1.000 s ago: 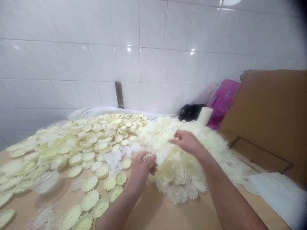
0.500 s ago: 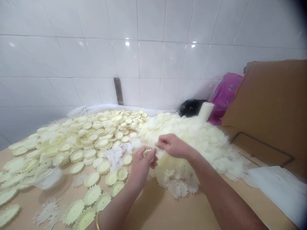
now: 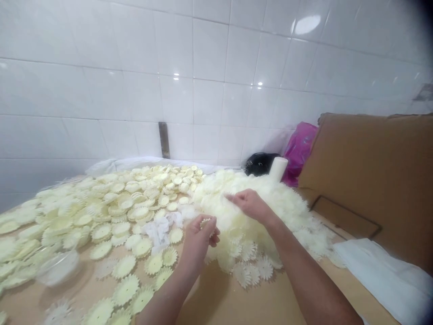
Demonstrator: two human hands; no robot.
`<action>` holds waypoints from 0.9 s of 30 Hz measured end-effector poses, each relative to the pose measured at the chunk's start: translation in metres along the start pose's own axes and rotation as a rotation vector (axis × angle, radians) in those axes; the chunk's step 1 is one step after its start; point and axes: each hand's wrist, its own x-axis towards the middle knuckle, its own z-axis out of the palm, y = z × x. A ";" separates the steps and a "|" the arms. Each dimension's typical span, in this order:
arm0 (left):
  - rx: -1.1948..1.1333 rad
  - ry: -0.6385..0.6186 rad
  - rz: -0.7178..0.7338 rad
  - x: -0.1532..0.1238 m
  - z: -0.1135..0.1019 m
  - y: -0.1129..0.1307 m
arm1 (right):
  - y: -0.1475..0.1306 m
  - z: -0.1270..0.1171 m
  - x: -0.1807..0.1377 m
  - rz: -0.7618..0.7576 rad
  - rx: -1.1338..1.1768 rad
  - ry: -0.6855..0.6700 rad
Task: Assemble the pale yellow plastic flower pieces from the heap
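Item: pale toothed discs, loose. Landmark: heaped pile of discs (image 3: 270, 212) at table (image 3: 216, 298) centre. Left hand (image 3: 199, 237), at the pile's near-left foot, pinched around one toothed disc (image 3: 205, 222). Right hand (image 3: 248, 204) on the pile's crown, fingertips pinched in the heap; whether they grip a piece cannot be told. Spread discs (image 3: 111, 212) left of pile; white cylinder (image 3: 278, 169) and pink bag (image 3: 299, 149) behind it. Handling, as judged: lift single pieces lightly so neighbours do not snag.

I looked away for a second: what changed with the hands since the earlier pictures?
The right hand swung left from the heap to meet the left hand, then drew back a little onto the heap. The left hand kept its toothed disc pinched throughout. The discs spread on the table lie as before.
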 end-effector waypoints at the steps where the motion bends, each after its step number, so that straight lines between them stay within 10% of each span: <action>1: 0.001 -0.006 -0.005 0.000 0.000 -0.001 | 0.003 0.001 0.001 0.030 -0.005 -0.012; 10: 0.005 -0.012 -0.037 0.002 -0.001 -0.011 | 0.024 0.002 0.009 0.176 -0.070 0.043; 18: 0.038 -0.058 -0.047 -0.001 0.002 -0.010 | -0.010 0.008 -0.004 0.011 0.114 -0.304; 27: -0.130 -0.027 -0.133 0.001 0.004 -0.005 | 0.002 -0.003 0.000 0.094 -0.358 0.193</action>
